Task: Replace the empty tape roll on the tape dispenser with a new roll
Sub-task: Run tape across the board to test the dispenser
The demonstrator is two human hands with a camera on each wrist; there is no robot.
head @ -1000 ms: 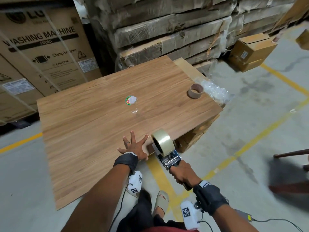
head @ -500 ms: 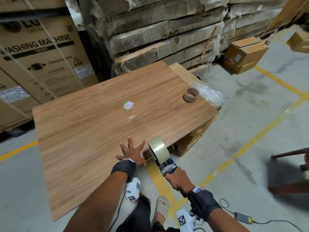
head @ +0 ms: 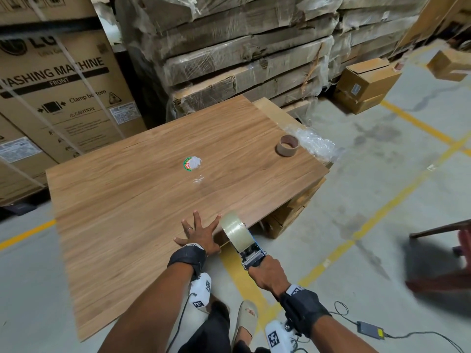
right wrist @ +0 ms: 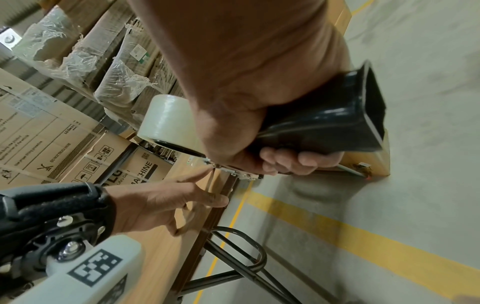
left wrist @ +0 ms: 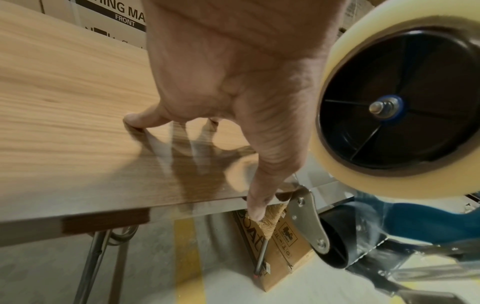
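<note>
My right hand (head: 266, 275) grips the black handle (right wrist: 324, 123) of the tape dispenser (head: 251, 253) at the wooden table's (head: 127, 212) front edge. A full clear tape roll (head: 235, 231) sits on the dispenser's black hub (left wrist: 389, 107). Beside it my left hand (head: 198, 233) lies flat on the tabletop, fingers spread, with its thumb (left wrist: 259, 185) reaching over the edge next to the dispenser's metal plate (left wrist: 306, 216). The empty brown cardboard core (head: 287, 145) stands far off at the table's right side.
A crumpled label wad (head: 191, 163) lies mid-table and plastic wrap (head: 316, 143) hangs at the right edge. Cardboard boxes (head: 288, 217) sit under the table by its metal legs (right wrist: 233, 257). Washing-machine cartons (head: 51, 98) and wrapped stacks (head: 242, 59) stand behind; a chair (head: 446, 250) is at right.
The head view has shifted a little. Both hands keep their places: left hand flat on the table, right hand holding the dispenser at the edge.
</note>
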